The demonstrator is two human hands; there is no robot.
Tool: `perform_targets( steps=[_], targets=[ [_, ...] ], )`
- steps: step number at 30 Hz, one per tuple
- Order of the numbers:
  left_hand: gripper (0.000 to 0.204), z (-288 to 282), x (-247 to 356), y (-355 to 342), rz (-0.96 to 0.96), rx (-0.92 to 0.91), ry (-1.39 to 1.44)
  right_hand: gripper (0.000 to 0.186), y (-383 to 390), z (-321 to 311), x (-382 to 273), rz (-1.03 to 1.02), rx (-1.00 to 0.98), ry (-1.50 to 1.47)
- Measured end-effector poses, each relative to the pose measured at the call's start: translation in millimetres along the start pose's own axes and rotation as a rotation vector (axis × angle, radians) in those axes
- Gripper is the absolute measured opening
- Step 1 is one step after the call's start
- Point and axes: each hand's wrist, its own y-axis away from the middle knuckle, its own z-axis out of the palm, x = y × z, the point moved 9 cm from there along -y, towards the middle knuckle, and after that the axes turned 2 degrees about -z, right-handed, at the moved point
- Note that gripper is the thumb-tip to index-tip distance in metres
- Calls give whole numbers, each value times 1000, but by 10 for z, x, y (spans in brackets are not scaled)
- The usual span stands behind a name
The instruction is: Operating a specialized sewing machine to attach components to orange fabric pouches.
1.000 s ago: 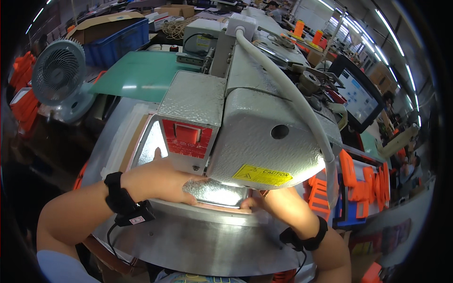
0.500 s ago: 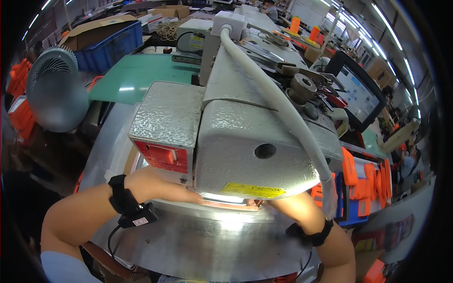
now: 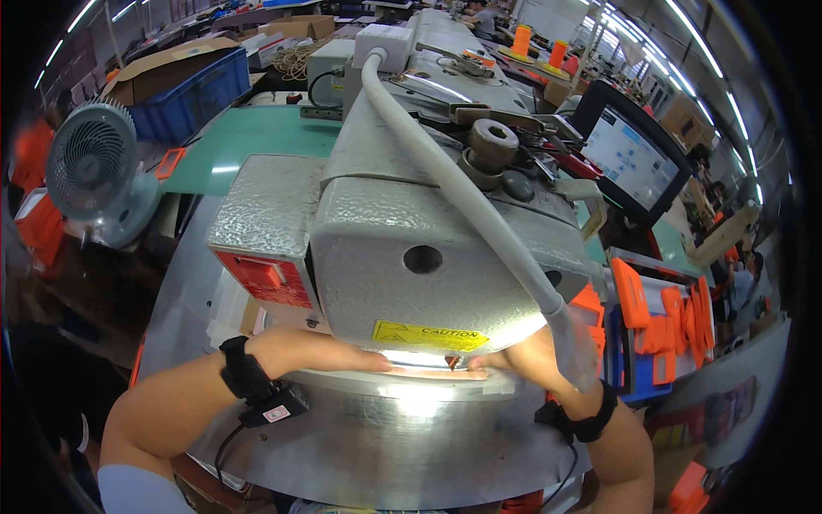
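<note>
My left hand (image 3: 330, 352) reaches in from the left beneath the grey head of an industrial sewing machine (image 3: 402, 295). Its thumb lies stretched out at the left end of a thin pinkish strip (image 3: 438, 374). From the other side my right hand (image 3: 529, 353) comes under the head, its thumb tip at the strip's right end. The machine head hides the other fingers of both hands. A small dark reddish part (image 3: 452, 363) shows just behind the strip, between the hands. Bright lamp light falls on the metal table (image 3: 377, 454) there. Both wrists carry black straps with small cabled boxes.
A white cable conduit (image 3: 462, 180) arches over the machine. To the right are a tray of orange pieces (image 3: 668, 330) and a monitor (image 3: 634, 154). A grey fan (image 3: 92, 163), a blue crate (image 3: 193, 94) and a green board (image 3: 257, 141) are at the left.
The view has shifted, so the machine head sits further left in it. My left hand and the pinkish strip appear slightly further right. More of my right thumb shows.
</note>
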Motion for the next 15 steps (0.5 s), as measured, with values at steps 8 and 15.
perform_targets(
  steps=[8,15],
  targets=[
    [78,-72,-268,-168,187,105,-194,73,-92,55,-76,76,-131,71],
    [83,-145,-96,-189,241,272,-424,77,93,465,555,-22,-7,28]
  ],
)
